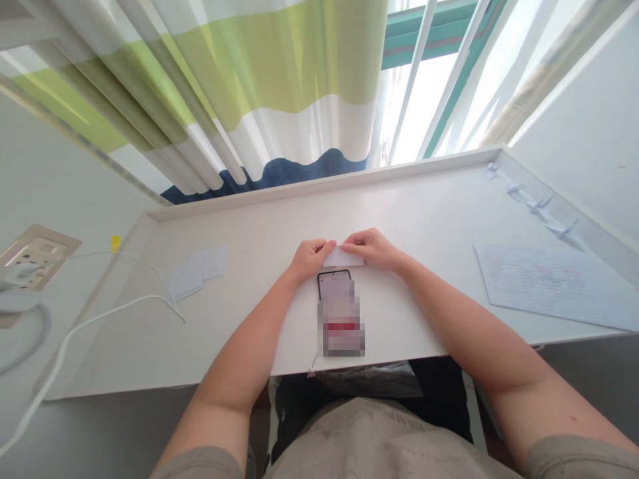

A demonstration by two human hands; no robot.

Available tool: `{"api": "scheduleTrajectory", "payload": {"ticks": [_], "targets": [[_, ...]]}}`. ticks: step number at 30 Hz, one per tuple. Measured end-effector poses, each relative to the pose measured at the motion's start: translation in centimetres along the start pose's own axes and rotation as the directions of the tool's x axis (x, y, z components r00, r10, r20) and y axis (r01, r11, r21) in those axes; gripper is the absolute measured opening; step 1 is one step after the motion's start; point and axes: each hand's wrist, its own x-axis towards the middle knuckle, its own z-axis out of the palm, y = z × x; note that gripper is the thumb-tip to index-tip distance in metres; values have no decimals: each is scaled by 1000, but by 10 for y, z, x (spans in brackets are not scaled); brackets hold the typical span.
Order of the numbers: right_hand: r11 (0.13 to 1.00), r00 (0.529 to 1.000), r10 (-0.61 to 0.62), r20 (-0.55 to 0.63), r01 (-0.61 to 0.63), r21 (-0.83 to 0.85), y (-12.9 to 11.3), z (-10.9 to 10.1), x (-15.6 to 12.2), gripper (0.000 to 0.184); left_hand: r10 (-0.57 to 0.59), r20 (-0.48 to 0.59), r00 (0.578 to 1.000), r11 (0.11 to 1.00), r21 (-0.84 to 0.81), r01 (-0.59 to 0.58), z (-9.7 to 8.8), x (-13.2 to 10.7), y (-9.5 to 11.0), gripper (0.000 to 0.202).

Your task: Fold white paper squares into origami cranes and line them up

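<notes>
Desk work scene, 1 person, 2 bare hands. Item 1: white paper strip (343,256), held flat on the desk's centre, just above a phone. The left hand (309,259) grips its left end and the right hand (372,249) its right end, each pinching it between thumb and fingers; neither hand is released. Item 2: smartphone (334,313), face up, screen pixelated, just below the strip. Item 3: white desk (259,226) with a raised back rim. Item 4: stack of white paper squares (197,273), left of the hands. Item 5: 4 small white origami cranes (539,204), in a row along the far right edge. Item 6: lined sheet with handwriting (549,286), at right, near the cranes. Item 7: white cable (114,319), trailing across the desk's left end from a wall socket (37,256). Item 8: striped green, white and blue curtain (200,86), beyond the desk.
</notes>
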Motion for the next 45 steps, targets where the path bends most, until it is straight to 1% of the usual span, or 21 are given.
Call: {"api": "scheduleTrajectory", "payload": {"ticks": [2,5,8,11,14,16,18,20,22,23,24,26,28,30,32,34,37,41,45], "targets": [[999,1000,-25,10,25,-35,0,-1,0,48,-20,19,1000,1000,1,20,0,0,0,57],[997,999,-43,34,45,-63,0,0,0,48,-30,21,999,1000,9,30,0,0,0,54],[998,998,-56,39,57,-37,1,1,1,45,-17,26,1000,1000,14,17,-1,1,0,57],[998,998,-63,9,63,-16,2,1,0,43,-10,27,1000,1000,-8,10,-3,2,-2,60],[999,998,-53,-26,53,2,4,-1,-1,42,-9,-41,999,998,-55,7,-4,3,-5,62],[999,999,-42,-19,43,21,6,-2,-1,43,-14,-98,995,996,-85,6,-5,4,-6,64],[998,999,-32,-21,33,53,8,-2,0,47,-37,-129,991,991,-130,20,-5,4,-6,63],[993,995,-22,-99,34,111,9,-1,3,54,-68,-124,990,979,-200,42,-5,5,-5,61],[981,970,-2,-245,49,186,9,2,7,63,-91,-92,992,964,-257,65,-4,6,-3,59],[974,956,13,-294,54,218,9,4,9,66,-95,-74,993,961,-266,72,-3,6,-2,59],[970,949,30,-313,48,238,8,6,11,68,-94,-58,994,962,-263,76,-3,7,-1,58],[968,949,51,-312,29,248,5,12,13,71,-79,-33,996,968,-242,69,-1,7,-1,55],[971,954,54,-296,19,238,3,18,13,72,-54,-33,998,974,-221,45,1,8,-2,50],[973,965,56,-256,5,232,1,23,12,73,-38,-68,997,980,-195,24,2,8,-4,46],[978,982,50,-183,-11,206,1,24,9,72,-37,-124,992,984,-176,15,1,8,-5,47],[987,994,39,-100,-23,159,1,22,7,72,-44,-158,986,983,-185,14,-1,8,-4,48],[991,999,36,-17,-33,127,2,16,4,74,-50,-153,987,974,-226,15,-4,7,-2,52],[994,1000,-2,8,1,111,0,10,4,71,-46,-125,991,974,-225,17,-5,6,0,54],[993,1000,13,21,-15,116,-2,9,4,69,-26,-119,993,981,-194,2,-4,5,0,52]]}}
